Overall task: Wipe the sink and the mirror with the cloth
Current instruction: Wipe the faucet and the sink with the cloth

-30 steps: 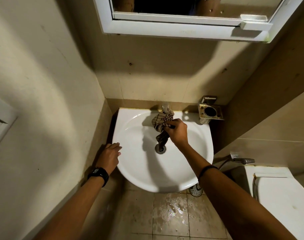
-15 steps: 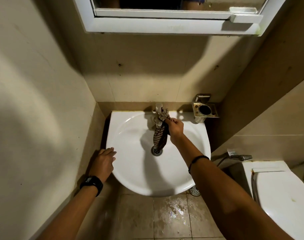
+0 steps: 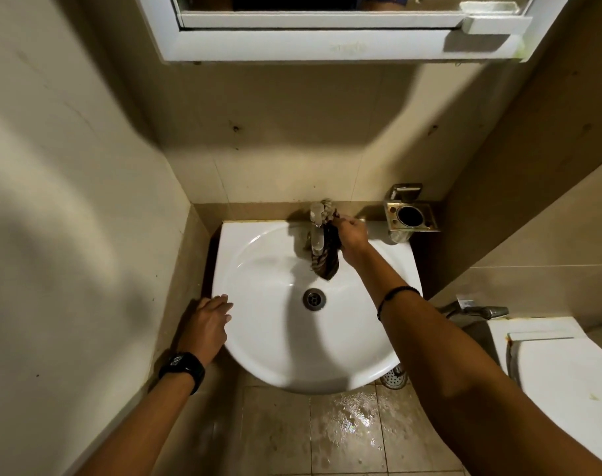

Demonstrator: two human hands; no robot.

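The right arm is stretched forward and the right hand is held palm down, its fingers pinched closed on the cloth. The left arm is extended lower, a black watch worn at the wrist. The left hand is laid flat, fingers together, on the sink at its left rim.

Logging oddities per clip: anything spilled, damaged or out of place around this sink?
Yes: a water puddle glistens on the floor tiles below the sink. The toilet shows rusty staining at its hinge. Otherwise nothing stands out.
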